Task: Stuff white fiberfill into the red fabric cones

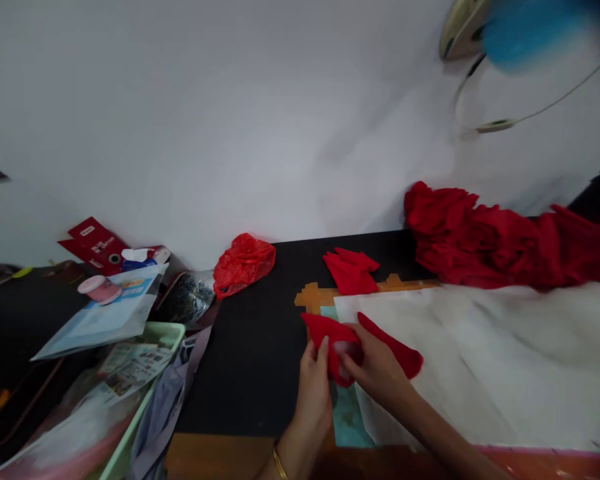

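Both my hands are on a piece of red cloth above the left edge of the white sheet. My left hand pinches its lower left side, thumb on top. From the right, my right hand has its fingers at the cloth's opening, where something pale shows; I cannot make out what it is. Another red cloth piece lies on the white sheet, partly behind my right hand. Farther back, a small stack of folded red cloth rests on the black table top.
A large heap of red cloth lies at the back right. A crumpled red plastic bag sits against the wall. On the left are a pale green basket with papers, a pink spool and a red box. A cable hangs upper right.
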Action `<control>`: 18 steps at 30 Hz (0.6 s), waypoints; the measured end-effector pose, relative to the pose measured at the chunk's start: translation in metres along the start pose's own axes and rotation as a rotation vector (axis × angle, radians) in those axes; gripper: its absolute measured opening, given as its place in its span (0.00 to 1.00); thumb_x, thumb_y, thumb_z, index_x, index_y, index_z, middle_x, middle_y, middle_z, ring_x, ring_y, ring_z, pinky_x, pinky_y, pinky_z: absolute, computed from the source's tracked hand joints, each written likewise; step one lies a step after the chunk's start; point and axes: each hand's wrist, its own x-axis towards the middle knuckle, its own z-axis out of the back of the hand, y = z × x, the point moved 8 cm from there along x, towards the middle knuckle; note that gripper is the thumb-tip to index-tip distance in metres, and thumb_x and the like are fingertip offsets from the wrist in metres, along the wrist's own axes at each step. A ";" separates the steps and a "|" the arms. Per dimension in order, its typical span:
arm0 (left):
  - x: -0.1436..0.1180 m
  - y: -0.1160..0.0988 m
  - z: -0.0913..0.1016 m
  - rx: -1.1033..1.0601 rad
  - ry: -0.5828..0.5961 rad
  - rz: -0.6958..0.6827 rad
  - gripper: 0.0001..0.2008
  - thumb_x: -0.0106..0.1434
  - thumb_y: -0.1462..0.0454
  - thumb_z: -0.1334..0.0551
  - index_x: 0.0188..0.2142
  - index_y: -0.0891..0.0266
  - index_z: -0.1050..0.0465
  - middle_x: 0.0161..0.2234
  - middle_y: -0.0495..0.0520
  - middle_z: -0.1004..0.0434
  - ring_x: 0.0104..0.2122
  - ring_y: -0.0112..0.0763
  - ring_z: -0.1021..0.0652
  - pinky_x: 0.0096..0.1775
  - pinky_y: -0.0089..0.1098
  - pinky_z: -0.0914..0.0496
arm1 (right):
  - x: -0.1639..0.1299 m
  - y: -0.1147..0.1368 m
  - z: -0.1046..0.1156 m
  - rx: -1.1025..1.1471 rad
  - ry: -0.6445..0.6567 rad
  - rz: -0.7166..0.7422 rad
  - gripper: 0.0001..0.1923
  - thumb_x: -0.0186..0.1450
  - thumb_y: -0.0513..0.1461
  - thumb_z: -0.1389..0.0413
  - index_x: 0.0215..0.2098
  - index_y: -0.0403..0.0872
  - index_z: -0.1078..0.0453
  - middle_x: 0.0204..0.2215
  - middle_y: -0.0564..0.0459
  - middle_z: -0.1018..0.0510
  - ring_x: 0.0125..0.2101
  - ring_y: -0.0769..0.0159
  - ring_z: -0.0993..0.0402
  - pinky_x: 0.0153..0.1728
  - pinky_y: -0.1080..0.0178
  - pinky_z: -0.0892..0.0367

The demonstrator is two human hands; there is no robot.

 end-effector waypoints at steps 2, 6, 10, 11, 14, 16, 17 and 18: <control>-0.004 0.000 -0.004 0.052 0.042 -0.035 0.21 0.56 0.57 0.31 0.47 0.62 0.27 0.45 0.60 0.20 0.44 0.40 0.20 0.47 0.34 0.28 | 0.003 0.000 -0.004 0.067 0.003 -0.017 0.13 0.60 0.38 0.48 0.43 0.47 0.30 0.31 0.51 0.20 0.32 0.60 0.22 0.33 0.61 0.30; -0.008 0.000 -0.004 0.055 0.058 -0.024 0.22 0.55 0.58 0.30 0.47 0.63 0.26 0.46 0.60 0.20 0.46 0.41 0.21 0.49 0.35 0.29 | 0.008 -0.003 -0.008 0.169 0.040 -0.023 0.14 0.55 0.33 0.50 0.38 0.47 0.29 0.26 0.55 0.21 0.29 0.62 0.23 0.30 0.64 0.32; -0.009 0.000 0.004 -0.038 -0.006 0.068 0.21 0.53 0.60 0.29 0.45 0.62 0.25 0.44 0.59 0.19 0.41 0.40 0.19 0.44 0.35 0.26 | 0.006 -0.006 -0.003 0.192 0.094 0.001 0.21 0.52 0.31 0.51 0.43 0.47 0.28 0.34 0.53 0.19 0.35 0.61 0.23 0.35 0.63 0.31; -0.009 -0.001 0.005 -0.038 -0.006 0.074 0.20 0.52 0.60 0.29 0.45 0.62 0.25 0.44 0.59 0.19 0.42 0.40 0.19 0.44 0.35 0.26 | 0.005 -0.005 -0.001 0.214 0.124 0.014 0.23 0.53 0.31 0.52 0.45 0.47 0.28 0.36 0.52 0.19 0.37 0.61 0.22 0.37 0.62 0.30; -0.011 -0.005 0.004 0.015 0.034 0.047 0.22 0.53 0.60 0.29 0.47 0.64 0.26 0.46 0.61 0.20 0.46 0.43 0.21 0.49 0.38 0.28 | -0.001 -0.002 0.004 0.276 0.206 0.023 0.27 0.55 0.32 0.51 0.53 0.46 0.33 0.47 0.47 0.22 0.42 0.60 0.23 0.42 0.61 0.29; -0.013 -0.005 0.000 0.060 0.072 0.027 0.24 0.54 0.59 0.29 0.49 0.65 0.27 0.48 0.62 0.20 0.48 0.44 0.22 0.51 0.38 0.29 | -0.004 -0.002 0.008 0.299 0.200 0.005 0.29 0.55 0.34 0.48 0.56 0.45 0.36 0.51 0.45 0.24 0.43 0.59 0.23 0.43 0.60 0.28; -0.014 -0.003 -0.002 0.082 0.088 0.024 0.24 0.54 0.59 0.29 0.49 0.65 0.27 0.48 0.62 0.20 0.49 0.44 0.22 0.51 0.38 0.29 | -0.005 -0.002 0.009 0.310 0.178 -0.007 0.29 0.54 0.34 0.48 0.55 0.45 0.35 0.50 0.45 0.23 0.43 0.59 0.23 0.42 0.60 0.28; -0.016 -0.001 -0.004 0.105 0.101 0.020 0.24 0.54 0.59 0.29 0.48 0.65 0.26 0.47 0.62 0.20 0.48 0.45 0.22 0.50 0.38 0.29 | -0.005 -0.003 0.009 0.324 0.149 -0.023 0.27 0.53 0.34 0.48 0.53 0.45 0.33 0.47 0.46 0.22 0.42 0.59 0.23 0.41 0.60 0.28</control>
